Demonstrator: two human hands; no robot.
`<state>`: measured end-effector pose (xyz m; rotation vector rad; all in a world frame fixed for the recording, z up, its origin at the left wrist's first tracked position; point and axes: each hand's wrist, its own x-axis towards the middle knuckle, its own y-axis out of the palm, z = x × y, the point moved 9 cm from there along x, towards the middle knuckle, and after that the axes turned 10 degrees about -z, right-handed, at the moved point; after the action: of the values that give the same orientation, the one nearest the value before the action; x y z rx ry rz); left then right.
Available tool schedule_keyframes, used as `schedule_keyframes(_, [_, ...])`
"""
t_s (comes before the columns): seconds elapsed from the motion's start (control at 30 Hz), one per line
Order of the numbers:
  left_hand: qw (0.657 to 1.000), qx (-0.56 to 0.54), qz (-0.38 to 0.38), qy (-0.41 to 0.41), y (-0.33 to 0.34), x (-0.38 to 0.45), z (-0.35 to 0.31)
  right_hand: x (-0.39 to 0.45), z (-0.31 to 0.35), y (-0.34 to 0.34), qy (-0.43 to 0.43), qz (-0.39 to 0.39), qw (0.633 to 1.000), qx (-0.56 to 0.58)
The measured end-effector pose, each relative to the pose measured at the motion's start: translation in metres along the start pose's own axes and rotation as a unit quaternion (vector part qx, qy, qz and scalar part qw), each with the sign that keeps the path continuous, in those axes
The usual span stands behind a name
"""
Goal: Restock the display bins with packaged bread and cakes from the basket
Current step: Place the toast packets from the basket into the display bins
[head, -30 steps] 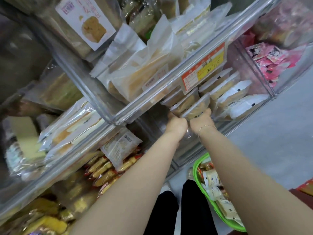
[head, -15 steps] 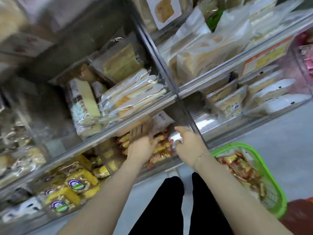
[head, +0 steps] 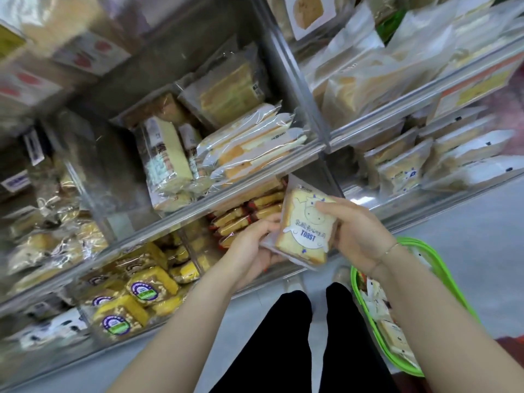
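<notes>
Both hands hold one clear packet of toast (head: 304, 228) printed with a cartoon cow and the word TOAST. My left hand (head: 256, 246) grips its lower left edge from underneath. My right hand (head: 358, 232) grips its right side, thumb on the front. The packet hangs in front of a low clear bin (head: 249, 214) of orange-wrapped cakes. The green basket (head: 442, 282) sits on the floor at the lower right, behind my right forearm, with several packets inside.
Clear display bins rise in tiers: sliced bread packets (head: 249, 148) in the middle, yellow cakes with round labels (head: 141, 290) at lower left, similar toast packets (head: 405, 168) in the right bin. My dark trouser legs (head: 295, 330) and grey floor lie below.
Both hands left the right bin and moved to the bin of orange-wrapped cakes. They now hold a toast packet between them. The view has swung left.
</notes>
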<state>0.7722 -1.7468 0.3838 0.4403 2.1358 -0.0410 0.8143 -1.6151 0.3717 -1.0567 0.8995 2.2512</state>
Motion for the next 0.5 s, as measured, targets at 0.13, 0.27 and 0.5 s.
schedule_keyframes(0.13, [0.996,0.035,0.085,-0.019,0.026,-0.016,-0.004,-0.012,0.031,-0.021,-0.063,-0.046,0.996,-0.038])
schedule_keyframes(0.27, [0.975,0.191,0.055,0.096,0.057,-0.015,-0.024,-0.024,0.059,-0.047,-0.115,-0.053,0.991,-0.043])
schedule_keyframes(0.5, [0.88,0.356,0.01,0.313,0.134,0.003,-0.057,-0.055,0.133,-0.098,-0.219,-0.016,0.957,-0.189])
